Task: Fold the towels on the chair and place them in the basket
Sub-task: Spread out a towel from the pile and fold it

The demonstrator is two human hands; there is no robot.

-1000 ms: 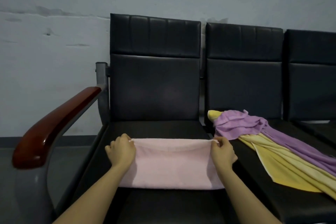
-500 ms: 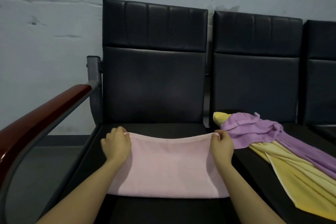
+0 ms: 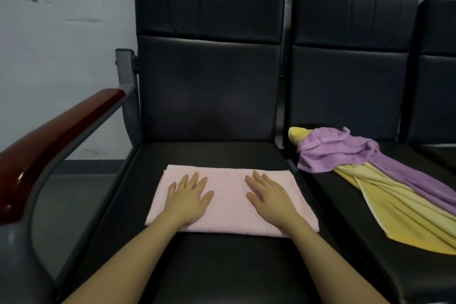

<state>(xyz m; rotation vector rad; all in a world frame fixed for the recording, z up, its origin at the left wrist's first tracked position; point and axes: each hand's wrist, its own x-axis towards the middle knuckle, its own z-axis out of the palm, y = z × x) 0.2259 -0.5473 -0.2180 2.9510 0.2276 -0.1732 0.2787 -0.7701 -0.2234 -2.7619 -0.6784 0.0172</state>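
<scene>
Black vinyl bench seating [image 3: 209, 86] is seen against a pale wall, with a reddish wooden armrest [image 3: 56, 136] at the left end. On the next seat over, well to the right, a yellow towel [image 3: 399, 207] is draped unfolded, and a purple towel [image 3: 345, 153] is heaped across its upper part; both are judged not yet handled. No basket is seen in view.

On the near seat a pink towel [image 3: 227, 202] is laid flat, already folded into a rectangle, long axis running left to right across the seat. It lies directly under both hands, so no reach is needed; neither hand is nearer, one is placed on each half.

The left hand [image 3: 188, 198] is laid palm-down on the left half, fingers straight and spread, nothing gripped. The right hand [image 3: 270, 196] is laid likewise on the right half, flat, fingers extended, only pressing. The step is judged to be smoothing. If another fold is wanted, it would likely be taken across the long axis, one short end brought over to the other.
</scene>
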